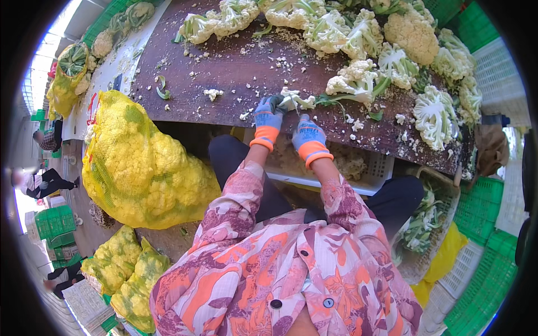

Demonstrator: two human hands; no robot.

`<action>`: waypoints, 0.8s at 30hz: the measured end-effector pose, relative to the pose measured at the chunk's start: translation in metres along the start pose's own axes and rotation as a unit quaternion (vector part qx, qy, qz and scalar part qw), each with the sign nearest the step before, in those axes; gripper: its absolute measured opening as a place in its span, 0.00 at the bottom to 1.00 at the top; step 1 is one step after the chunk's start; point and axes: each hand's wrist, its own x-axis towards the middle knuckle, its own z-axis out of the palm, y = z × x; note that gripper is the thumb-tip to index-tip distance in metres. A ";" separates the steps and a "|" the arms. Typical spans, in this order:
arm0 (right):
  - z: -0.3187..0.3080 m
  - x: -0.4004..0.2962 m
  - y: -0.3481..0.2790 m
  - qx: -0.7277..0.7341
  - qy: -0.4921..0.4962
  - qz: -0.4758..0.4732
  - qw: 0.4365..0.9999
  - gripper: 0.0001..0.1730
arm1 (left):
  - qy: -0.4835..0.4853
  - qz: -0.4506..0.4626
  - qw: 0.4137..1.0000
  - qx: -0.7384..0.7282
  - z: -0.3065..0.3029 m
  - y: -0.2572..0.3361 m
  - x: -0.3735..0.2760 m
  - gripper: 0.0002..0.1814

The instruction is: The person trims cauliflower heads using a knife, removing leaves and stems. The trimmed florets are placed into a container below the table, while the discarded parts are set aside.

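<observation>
My left hand (267,119), in a grey-blue glove with an orange cuff, grips a small cauliflower piece (295,99) at the near edge of the dark table (201,84). Close to its right, my right hand (310,133) wears a matching glove and is closed around what looks like a small knife (298,111). Only a thin bit of the blade shows, against the piece; the handle is hidden in the fist. A larger cut cauliflower piece (357,82) with green leaf stalks lies just right of the hands. Loose crumbs and florets (213,94) are scattered across the tabletop.
Cut cauliflower heads (328,31) line the table's far and right sides. A full yellow mesh sack (147,168) stands at the left. Below the table edge is a white crate (380,170) of florets; a bin of leaves (422,222) sits right. People (50,180) are in the left background.
</observation>
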 end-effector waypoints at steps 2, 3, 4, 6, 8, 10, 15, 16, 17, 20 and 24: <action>-0.001 0.002 0.008 0.005 -0.028 0.024 0.999 0.21 | -0.003 0.002 1.000 0.001 0.001 0.001 0.001 0.15; -0.002 -0.002 0.013 0.039 -0.027 0.017 0.999 0.21 | -0.009 -0.005 1.000 0.021 0.001 -0.001 0.003 0.15; 0.000 -0.006 0.022 0.073 -0.026 0.009 0.997 0.20 | -0.014 -0.011 0.999 0.040 0.000 -0.004 0.007 0.16; 0.006 -0.023 0.049 0.158 -0.021 -0.008 0.987 0.19 | -0.021 -0.036 0.993 0.107 0.000 0.001 0.015 0.24; -0.001 -0.058 0.066 0.213 -0.069 0.032 0.974 0.21 | -0.017 0.026 0.993 0.118 0.001 0.005 0.025 0.30; 0.005 -0.087 0.095 0.246 -0.026 0.043 0.968 0.20 | -0.107 0.035 0.990 0.088 0.007 0.021 0.033 0.37; -0.019 -0.121 0.133 0.332 0.077 0.126 0.931 0.19 | -0.410 0.182 0.869 0.210 0.024 0.057 0.014 0.31; -0.024 -0.123 0.135 0.339 0.108 0.138 0.924 0.19 | -0.451 0.120 0.870 0.158 0.024 0.077 0.023 0.30; -0.030 -0.117 0.137 0.293 0.154 0.105 0.938 0.18 | -0.489 0.055 0.864 0.106 0.023 0.097 0.036 0.30; -0.065 -0.073 0.114 0.151 0.216 0.039 0.964 0.17 | -0.240 0.101 0.959 0.110 0.054 0.099 0.053 0.29; -0.085 -0.011 0.087 0.044 0.133 0.096 0.985 0.20 | -0.193 0.088 0.972 0.103 0.098 0.091 0.061 0.31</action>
